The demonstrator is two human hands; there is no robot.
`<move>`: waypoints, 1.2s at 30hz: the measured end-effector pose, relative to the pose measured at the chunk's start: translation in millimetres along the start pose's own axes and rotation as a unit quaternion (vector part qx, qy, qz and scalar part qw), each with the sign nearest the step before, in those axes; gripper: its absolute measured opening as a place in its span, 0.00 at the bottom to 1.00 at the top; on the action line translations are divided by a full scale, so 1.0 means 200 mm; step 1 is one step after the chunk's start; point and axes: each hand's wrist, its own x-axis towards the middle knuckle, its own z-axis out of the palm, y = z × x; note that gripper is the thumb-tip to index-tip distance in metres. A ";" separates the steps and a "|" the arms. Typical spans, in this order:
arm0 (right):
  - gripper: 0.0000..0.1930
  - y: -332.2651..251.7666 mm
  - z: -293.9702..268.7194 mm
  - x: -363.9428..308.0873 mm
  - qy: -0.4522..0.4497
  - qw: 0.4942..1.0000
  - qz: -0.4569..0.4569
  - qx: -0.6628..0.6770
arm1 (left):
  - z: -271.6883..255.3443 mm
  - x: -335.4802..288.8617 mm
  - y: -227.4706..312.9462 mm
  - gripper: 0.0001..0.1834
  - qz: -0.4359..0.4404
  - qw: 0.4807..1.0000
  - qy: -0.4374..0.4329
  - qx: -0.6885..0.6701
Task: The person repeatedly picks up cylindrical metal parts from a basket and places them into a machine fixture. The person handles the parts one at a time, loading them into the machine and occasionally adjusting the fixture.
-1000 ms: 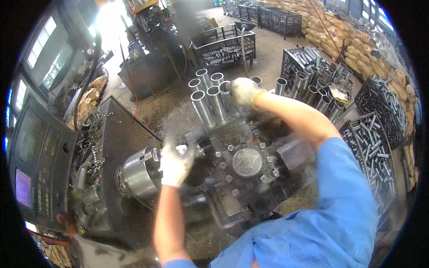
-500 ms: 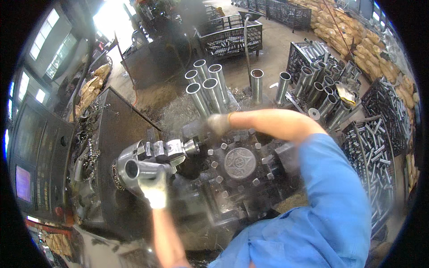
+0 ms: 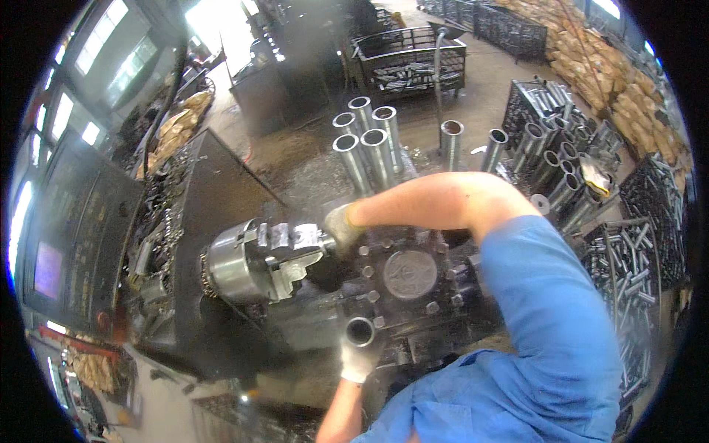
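My left hand (image 3: 360, 360), in a pale work glove, is closed round a short metal tube (image 3: 360, 332) whose open end faces up. It is in front of the machine, below the turret. My right hand (image 3: 343, 225), also gloved, reaches across to the lathe chuck (image 3: 240, 262). Its fingers are curled at the right end of a shiny metal workpiece (image 3: 323, 238) that sticks out beyond the chuck jaws (image 3: 295, 273); the glove hides most of that end. Right of the chuck is the square tool turret (image 3: 410, 275) with a round cap and bolts round it.
Several upright metal tubes (image 3: 374, 155) stand behind the turret, with more tubes (image 3: 550, 170) at the right. Wire bins (image 3: 628, 266) of small metal parts are at the far right; another bin (image 3: 410, 66) is at the back. A control panel (image 3: 74, 244) stands left.
My left hand has carried the tube away from the chuck, right and toward me. My right hand has moved from near the standing tubes down to the workpiece end. The view has shifted slightly.
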 end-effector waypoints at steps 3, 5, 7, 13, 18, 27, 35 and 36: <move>0.36 0.01 -0.01 0.12 -0.054 0.998 0.007 -0.024 | -0.05 -0.02 0.07 0.41 -0.138 0.984 -0.102 0.040; 0.33 0.05 -0.04 0.10 -0.106 0.994 0.028 -0.009 | -0.09 -0.01 0.09 0.43 -0.105 0.991 -0.076 -0.020; 0.31 0.05 -0.06 0.07 -0.097 0.995 0.032 0.020 | -0.12 -0.01 0.08 0.44 -0.044 0.998 -0.031 -0.030; 0.25 -0.04 0.03 0.15 0.024 0.998 0.007 -0.057 | -0.34 -0.27 -0.04 0.37 -0.095 0.991 0.023 -0.094; 0.35 0.05 0.07 0.21 -0.084 0.992 -0.002 -0.095 | -0.54 -0.64 -0.33 0.30 -0.061 0.993 0.097 -0.037; 0.28 -0.27 -0.06 -0.53 0.158 0.895 0.248 -0.334 | -0.62 -0.85 -0.72 0.22 -0.068 0.994 0.041 -0.077; 0.25 -1.34 0.61 -0.90 0.448 0.879 0.156 -0.040 | -0.45 -0.37 -0.11 0.35 0.009 0.892 0.000 -0.453; 0.24 -1.42 0.73 -0.87 0.430 0.892 0.140 -0.020 | -0.46 -0.38 -0.05 0.35 -0.014 0.814 -0.013 -0.581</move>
